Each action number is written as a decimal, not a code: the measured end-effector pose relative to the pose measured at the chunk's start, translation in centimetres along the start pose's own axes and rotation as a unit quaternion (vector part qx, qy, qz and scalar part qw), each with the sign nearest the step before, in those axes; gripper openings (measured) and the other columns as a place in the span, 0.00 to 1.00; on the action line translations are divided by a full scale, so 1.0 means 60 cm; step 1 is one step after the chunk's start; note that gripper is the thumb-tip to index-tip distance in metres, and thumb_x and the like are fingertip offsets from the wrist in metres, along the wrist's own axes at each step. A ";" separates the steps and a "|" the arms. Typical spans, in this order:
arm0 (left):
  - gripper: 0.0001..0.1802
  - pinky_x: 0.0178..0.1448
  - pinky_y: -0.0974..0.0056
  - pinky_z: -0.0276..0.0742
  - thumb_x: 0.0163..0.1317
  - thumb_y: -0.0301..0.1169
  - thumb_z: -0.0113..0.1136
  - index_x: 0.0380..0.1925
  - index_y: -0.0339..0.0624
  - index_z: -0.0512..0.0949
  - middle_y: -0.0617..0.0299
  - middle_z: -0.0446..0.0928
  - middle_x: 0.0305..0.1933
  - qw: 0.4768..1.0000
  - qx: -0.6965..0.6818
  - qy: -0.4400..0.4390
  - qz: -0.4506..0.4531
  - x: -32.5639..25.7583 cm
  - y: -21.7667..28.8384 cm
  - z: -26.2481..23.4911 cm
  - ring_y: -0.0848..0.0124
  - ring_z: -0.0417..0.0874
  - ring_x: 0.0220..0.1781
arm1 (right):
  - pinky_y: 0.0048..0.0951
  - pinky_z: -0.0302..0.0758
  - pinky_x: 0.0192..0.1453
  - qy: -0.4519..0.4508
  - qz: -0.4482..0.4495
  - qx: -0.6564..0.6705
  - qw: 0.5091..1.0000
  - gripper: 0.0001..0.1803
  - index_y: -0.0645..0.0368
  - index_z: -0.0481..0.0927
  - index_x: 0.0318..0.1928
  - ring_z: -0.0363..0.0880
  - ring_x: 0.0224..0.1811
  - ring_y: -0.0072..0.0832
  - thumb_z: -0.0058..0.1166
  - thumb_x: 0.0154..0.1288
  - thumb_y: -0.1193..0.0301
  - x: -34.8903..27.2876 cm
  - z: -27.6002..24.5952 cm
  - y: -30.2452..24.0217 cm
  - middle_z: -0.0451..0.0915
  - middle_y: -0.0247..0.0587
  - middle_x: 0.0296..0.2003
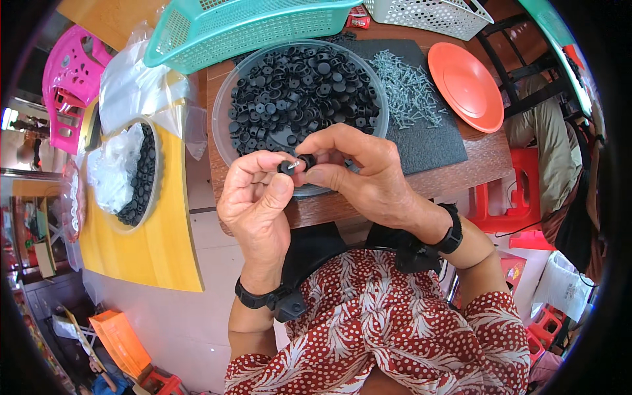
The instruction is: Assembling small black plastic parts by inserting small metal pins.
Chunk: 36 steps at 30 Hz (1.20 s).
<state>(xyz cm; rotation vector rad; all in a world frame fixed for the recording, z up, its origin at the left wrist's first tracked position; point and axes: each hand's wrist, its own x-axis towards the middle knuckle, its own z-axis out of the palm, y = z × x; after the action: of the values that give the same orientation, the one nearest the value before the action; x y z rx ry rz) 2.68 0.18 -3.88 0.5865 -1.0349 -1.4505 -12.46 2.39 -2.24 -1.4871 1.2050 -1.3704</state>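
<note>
In front of the tub my two hands meet, fingertips close together. My left hand point(258, 201) pinches a small black plastic cap point(285, 168) between thumb and fingers. A silver screw point(294, 165) shows between that cap and a second black cap point(307, 160), which the thumb and forefinger of my right hand point(368, 168) pinch. Whether the screw is seated in either cap I cannot tell. Just beyond my hands stands a round clear tub point(218, 108) heaped with black plastic caps point(303, 89). A pile of silver screws point(409, 89) lies right of it on a black mat point(438, 148).
A shallow orange-red plate point(466, 85) rests at the table's right edge. Teal point(253, 33) and white point(431, 18) baskets stand behind. On the yellow table point(155, 253) at left sits another tub of black pieces point(139, 187). A person's leg point(546, 141) and red stool point(523, 191) are at right.
</note>
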 end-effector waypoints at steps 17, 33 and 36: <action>0.12 0.37 0.72 0.78 0.56 0.22 0.63 0.39 0.30 0.75 0.57 0.78 0.34 0.996 0.082 0.022 -0.014 -0.005 0.025 0.014 0.72 0.81 0.33 | 0.20 0.74 0.44 -0.011 0.072 0.133 0.988 0.12 0.64 0.80 0.44 0.76 0.39 0.17 0.53 0.60 0.83 0.000 -0.019 -0.003 0.81 0.35 0.36; 0.10 0.37 0.78 0.70 0.53 0.17 0.64 0.37 0.31 0.77 0.65 0.77 0.32 0.982 0.185 0.017 0.015 -0.007 0.027 0.022 0.82 0.73 0.32 | 0.19 0.74 0.41 -0.013 0.132 0.157 0.979 0.11 0.63 0.82 0.43 0.76 0.36 0.16 0.54 0.59 0.81 0.001 -0.018 -0.002 0.82 0.33 0.34; 0.10 0.35 0.79 0.68 0.53 0.17 0.65 0.36 0.31 0.77 0.66 0.76 0.32 0.978 0.206 0.020 0.013 -0.007 0.028 0.020 0.83 0.72 0.31 | 0.19 0.73 0.41 -0.012 0.136 0.150 0.979 0.11 0.62 0.82 0.43 0.76 0.36 0.16 0.54 0.59 0.81 0.003 -0.017 -0.006 0.82 0.33 0.34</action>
<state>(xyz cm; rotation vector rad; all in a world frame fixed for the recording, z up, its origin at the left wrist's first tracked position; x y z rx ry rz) 2.61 1.07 -1.95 0.8899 -1.3170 -1.2000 -13.41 2.38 -1.72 -1.0824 1.0855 -1.2775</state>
